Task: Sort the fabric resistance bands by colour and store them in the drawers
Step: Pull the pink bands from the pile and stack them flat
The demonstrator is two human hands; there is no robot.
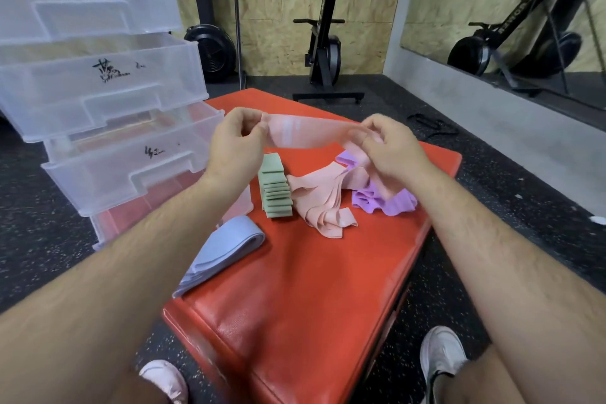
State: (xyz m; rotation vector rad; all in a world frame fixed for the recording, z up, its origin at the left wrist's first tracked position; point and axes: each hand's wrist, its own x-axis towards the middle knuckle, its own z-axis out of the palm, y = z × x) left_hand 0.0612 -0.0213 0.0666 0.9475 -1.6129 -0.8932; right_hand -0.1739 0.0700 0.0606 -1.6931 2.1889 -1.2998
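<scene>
Band: flat pink fabric resistance band [305,133], stretched taut above red padded bench [311,272].
Left hand [234,147]: fingers pinch its end.
Right hand [390,149]: fingers curled, gripping the other end.

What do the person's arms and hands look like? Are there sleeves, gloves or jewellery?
The left hand and right hand are bare: no gloves, rings or watch visible. The left forearm and right forearm are bare and hairy, with no sleeve in view.

Head-worn camera looks forward and down, close over the red mat [311,272].
</scene>
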